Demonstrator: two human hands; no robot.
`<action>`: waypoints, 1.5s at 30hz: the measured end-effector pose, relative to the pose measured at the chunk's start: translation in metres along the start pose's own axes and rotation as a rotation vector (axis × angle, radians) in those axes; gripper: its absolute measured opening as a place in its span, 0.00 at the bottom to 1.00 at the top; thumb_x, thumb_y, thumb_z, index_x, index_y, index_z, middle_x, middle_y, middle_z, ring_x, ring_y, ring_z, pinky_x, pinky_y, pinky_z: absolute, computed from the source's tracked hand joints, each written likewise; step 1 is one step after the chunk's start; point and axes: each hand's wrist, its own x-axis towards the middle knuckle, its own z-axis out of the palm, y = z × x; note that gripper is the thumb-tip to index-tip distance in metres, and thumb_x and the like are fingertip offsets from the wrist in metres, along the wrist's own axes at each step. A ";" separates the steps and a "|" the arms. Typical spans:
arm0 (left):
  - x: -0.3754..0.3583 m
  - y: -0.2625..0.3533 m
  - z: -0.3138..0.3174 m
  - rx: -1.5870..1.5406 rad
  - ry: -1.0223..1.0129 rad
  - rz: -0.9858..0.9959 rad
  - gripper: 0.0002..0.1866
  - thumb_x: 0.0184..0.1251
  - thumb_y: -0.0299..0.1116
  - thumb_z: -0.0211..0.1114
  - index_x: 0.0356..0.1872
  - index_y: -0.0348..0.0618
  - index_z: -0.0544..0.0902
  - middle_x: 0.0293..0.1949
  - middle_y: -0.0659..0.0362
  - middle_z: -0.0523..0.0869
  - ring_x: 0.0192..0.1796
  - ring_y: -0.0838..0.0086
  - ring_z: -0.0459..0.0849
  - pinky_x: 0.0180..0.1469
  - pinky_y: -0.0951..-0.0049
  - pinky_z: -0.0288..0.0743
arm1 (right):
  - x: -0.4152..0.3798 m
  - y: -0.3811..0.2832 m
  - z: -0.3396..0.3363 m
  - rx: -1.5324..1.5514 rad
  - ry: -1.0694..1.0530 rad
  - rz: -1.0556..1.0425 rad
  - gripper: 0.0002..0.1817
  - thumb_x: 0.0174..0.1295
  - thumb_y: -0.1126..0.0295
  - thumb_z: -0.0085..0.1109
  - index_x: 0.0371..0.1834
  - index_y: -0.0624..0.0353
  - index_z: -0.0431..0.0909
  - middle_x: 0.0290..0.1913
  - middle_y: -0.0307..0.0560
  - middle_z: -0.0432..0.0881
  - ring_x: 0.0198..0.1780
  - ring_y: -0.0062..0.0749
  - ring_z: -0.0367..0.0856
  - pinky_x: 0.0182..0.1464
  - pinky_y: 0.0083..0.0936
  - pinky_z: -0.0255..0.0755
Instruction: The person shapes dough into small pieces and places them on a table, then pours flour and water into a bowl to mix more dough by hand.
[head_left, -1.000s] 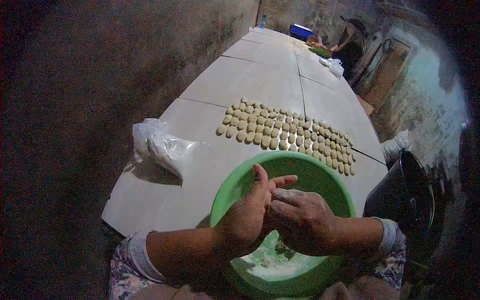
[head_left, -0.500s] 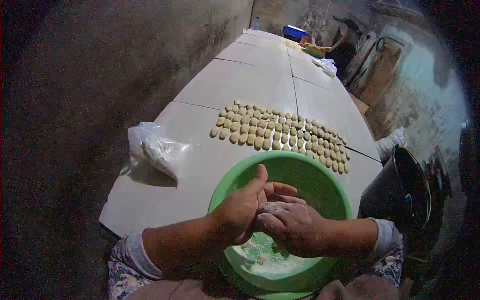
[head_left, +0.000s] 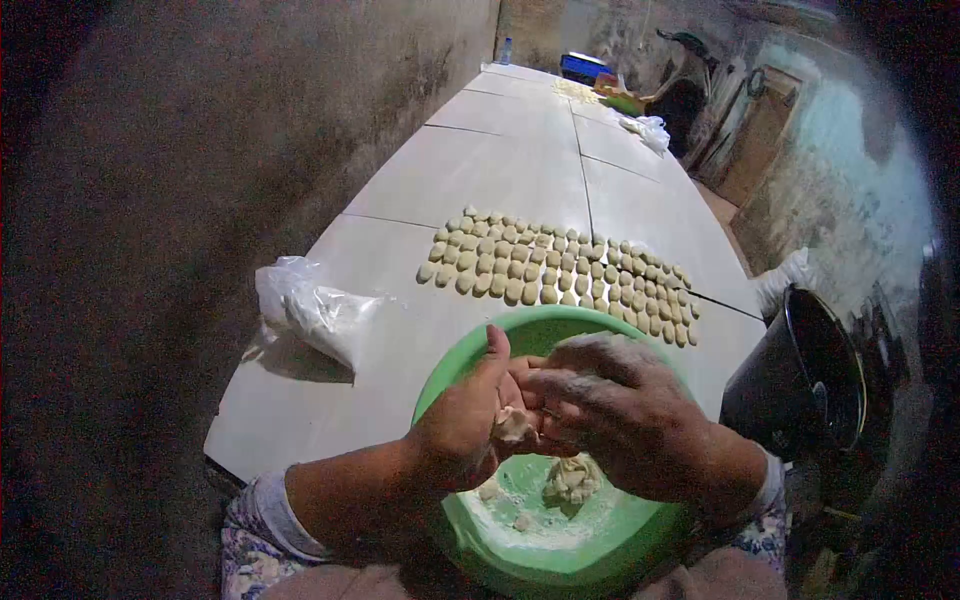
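Note:
A small pale piece of dough rests in the palm of my left hand, which is cupped with its thumb up. Flour coats my right hand; its fingers stretch out over the fingers of the left, and its palm is hidden. Both hands are above a green basin. In its floury bottom lie a larger lump of dough and some small scraps. Beyond the rim, many oval dough pieces lie in rows on the white tiled table.
A clear plastic bag of white powder stands on the table at left. At right is a large black pot. A blue container and a white plastic bag lie at the far end, near another person.
My right hand has lifted off the left palm and its fingers have straightened. The dough piece in the left palm and the lump in the basin now show.

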 end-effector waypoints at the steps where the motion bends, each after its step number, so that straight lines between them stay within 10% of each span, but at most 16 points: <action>1: -0.001 0.000 -0.001 -0.001 0.003 0.007 0.38 0.69 0.62 0.24 0.53 0.38 0.71 0.43 0.51 0.81 0.44 0.67 0.83 0.52 0.64 0.77 | -0.003 -0.001 -0.010 0.008 0.073 -0.013 0.16 0.54 0.67 0.59 0.47 0.51 0.76 0.51 0.51 0.73 0.50 0.46 0.74 0.49 0.41 0.66; 5: -0.008 0.002 0.005 0.275 0.006 -0.029 0.34 0.65 0.67 0.28 0.34 0.45 0.70 0.18 0.68 0.63 0.19 0.82 0.58 0.21 0.82 0.52 | -0.009 0.003 -0.015 0.065 0.031 -0.078 0.19 0.52 0.66 0.61 0.49 0.49 0.74 0.42 0.46 0.77 0.44 0.43 0.77 0.45 0.39 0.66; 12: -0.022 0.001 0.015 0.591 -0.011 0.114 0.33 0.64 0.68 0.27 0.30 0.47 0.66 0.18 0.69 0.60 0.18 0.84 0.56 0.19 0.83 0.50 | -0.013 -0.002 -0.010 0.035 0.024 -0.155 0.19 0.56 0.62 0.58 0.52 0.49 0.73 0.42 0.44 0.76 0.42 0.40 0.78 0.41 0.37 0.67; 16: -0.008 0.001 0.011 0.082 0.113 0.111 0.38 0.61 0.70 0.28 0.45 0.42 0.66 0.34 0.53 0.76 0.35 0.68 0.79 0.40 0.70 0.75 | -0.018 -0.005 -0.010 0.035 0.030 -0.187 0.24 0.57 0.59 0.57 0.58 0.47 0.69 0.44 0.47 0.76 0.46 0.44 0.78 0.44 0.43 0.70; 17: -0.008 0.002 0.003 0.039 0.024 0.082 0.43 0.59 0.71 0.26 0.55 0.40 0.62 0.51 0.44 0.73 0.53 0.56 0.76 0.57 0.60 0.71 | -0.017 -0.007 -0.010 0.025 0.016 -0.178 0.24 0.57 0.59 0.57 0.58 0.47 0.69 0.46 0.48 0.76 0.49 0.47 0.77 0.46 0.44 0.70; 28: -0.026 0.006 0.023 0.096 -0.126 0.011 0.54 0.50 0.78 0.24 0.65 0.37 0.50 0.63 0.41 0.63 0.64 0.54 0.68 0.65 0.61 0.64 | -0.017 -0.006 0.023 0.031 -0.043 -0.266 0.27 0.49 0.69 0.59 0.58 0.54 0.72 0.55 0.51 0.73 0.49 0.48 0.77 0.47 0.36 0.76; 36: -0.018 -0.004 0.007 0.472 -0.113 0.025 0.55 0.48 0.80 0.32 0.66 0.41 0.54 0.64 0.44 0.64 0.65 0.56 0.67 0.63 0.55 0.65 | -0.017 -0.009 0.022 -0.047 0.322 -0.397 0.18 0.41 0.68 0.62 0.39 0.58 0.76 0.42 0.50 0.78 0.42 0.48 0.80 0.39 0.41 0.74; 39: -0.021 -0.002 0.013 0.685 -0.272 0.102 0.34 0.71 0.58 0.38 0.66 0.41 0.60 0.61 0.54 0.70 0.61 0.69 0.70 0.63 0.69 0.62 | -0.015 -0.010 0.002 -0.338 0.267 -0.094 0.18 0.42 0.68 0.64 0.39 0.57 0.75 0.38 0.49 0.77 0.38 0.47 0.77 0.36 0.39 0.70; 45: -0.017 -0.001 0.012 0.937 -0.168 0.163 0.15 0.72 0.34 0.51 0.54 0.38 0.74 0.49 0.57 0.80 0.53 0.75 0.76 0.57 0.72 0.69 | -0.022 0.000 0.001 -0.219 0.143 0.015 0.19 0.49 0.65 0.57 0.44 0.60 0.70 0.45 0.57 0.76 0.44 0.49 0.77 0.44 0.42 0.71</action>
